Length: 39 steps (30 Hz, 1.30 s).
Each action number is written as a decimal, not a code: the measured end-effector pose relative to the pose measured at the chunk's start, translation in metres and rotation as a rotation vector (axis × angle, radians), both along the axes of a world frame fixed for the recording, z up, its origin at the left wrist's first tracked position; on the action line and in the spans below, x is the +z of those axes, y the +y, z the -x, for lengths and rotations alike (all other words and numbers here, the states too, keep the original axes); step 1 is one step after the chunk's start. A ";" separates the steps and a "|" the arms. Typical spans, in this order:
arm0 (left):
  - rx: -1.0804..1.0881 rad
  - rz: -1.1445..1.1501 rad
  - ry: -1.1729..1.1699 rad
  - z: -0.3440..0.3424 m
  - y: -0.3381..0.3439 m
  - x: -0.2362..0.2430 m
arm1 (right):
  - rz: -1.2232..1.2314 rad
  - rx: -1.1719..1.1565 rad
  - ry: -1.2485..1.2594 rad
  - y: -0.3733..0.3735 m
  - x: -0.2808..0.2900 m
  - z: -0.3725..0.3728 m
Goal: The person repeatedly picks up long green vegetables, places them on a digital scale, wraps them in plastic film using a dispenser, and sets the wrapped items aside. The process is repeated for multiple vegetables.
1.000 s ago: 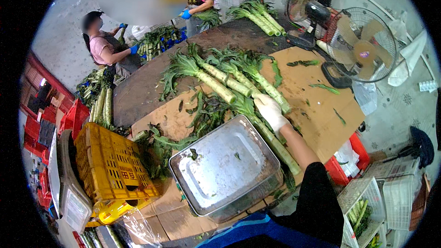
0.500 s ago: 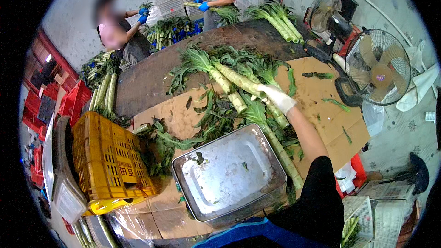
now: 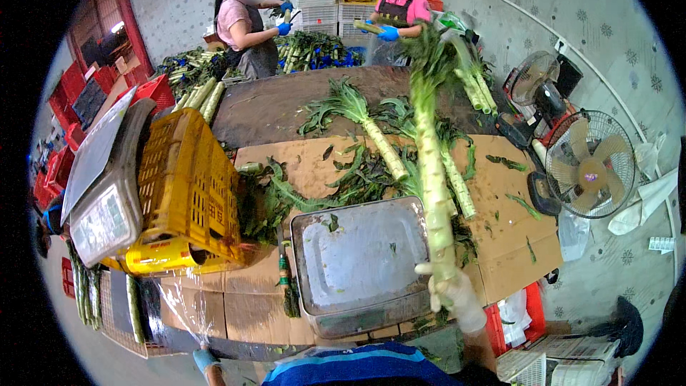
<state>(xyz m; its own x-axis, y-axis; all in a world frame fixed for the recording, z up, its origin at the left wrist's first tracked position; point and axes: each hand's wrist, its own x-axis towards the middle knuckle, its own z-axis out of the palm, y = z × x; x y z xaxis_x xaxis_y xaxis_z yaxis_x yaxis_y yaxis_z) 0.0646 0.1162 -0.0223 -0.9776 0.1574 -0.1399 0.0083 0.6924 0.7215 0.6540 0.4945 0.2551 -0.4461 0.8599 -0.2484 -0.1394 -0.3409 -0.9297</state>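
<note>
My right hand (image 3: 450,289), in a whitish glove, is closed around the lower end of a long stem lettuce (image 3: 429,164). The stalk stands nearly upright in the view, its leafy top at the far end, partly blurred. Beside the hand lies a shallow metal tray (image 3: 361,264) with leaf scraps on it. Down at the lower left edge is my left hand (image 3: 205,359) in a light blue glove, next to clear plastic film (image 3: 187,307); its fingers are too small to make out. Another stem lettuce (image 3: 384,149) lies beyond the tray, leaves pointing away.
A yellow crate (image 3: 189,186) lies tipped on the left beside a scale (image 3: 107,221). Cardboard (image 3: 514,236) covers the near table, strewn with leaves. Two fans (image 3: 589,164) stand at right. Across the table, two people in blue gloves handle stalks near a leafy pile (image 3: 314,50).
My right hand has lifted one stem lettuce off the pile and drawn it toward me, right of the tray. My left hand has come into view at lower left. The view has shifted.
</note>
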 end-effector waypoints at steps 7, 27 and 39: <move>-0.004 0.003 -0.065 -0.010 0.013 0.004 | 0.202 0.074 -0.089 -0.064 -0.011 0.031; 0.003 -0.273 -0.015 0.012 -0.025 -0.074 | 0.137 -0.550 -0.258 -0.064 -0.107 -0.004; 0.144 -0.137 -0.007 -0.046 0.057 -0.011 | 0.331 -0.689 -0.329 -0.076 -0.175 -0.044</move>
